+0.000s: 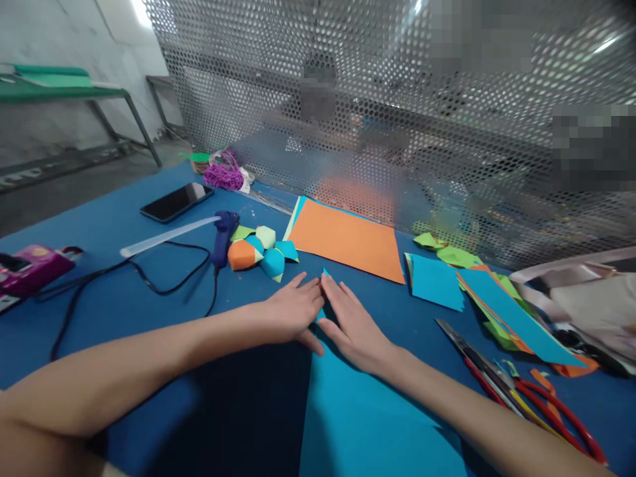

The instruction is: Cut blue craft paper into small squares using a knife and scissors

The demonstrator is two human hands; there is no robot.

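Blue paper (362, 421) partly beneath both hands (298, 309) (355, 328)

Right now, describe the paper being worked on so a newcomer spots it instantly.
On the blue table, find where the left hand and right hand converge. Between them starts a brighter blue sheet, widening toward the picture's bottom edge. Its tapered tip sets it apart from the rectangular orange sheet beyond.

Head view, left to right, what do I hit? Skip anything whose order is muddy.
Pink-purple box → black phone → blue glue gun → left hand → right hand → small blue paper square → pale bag.
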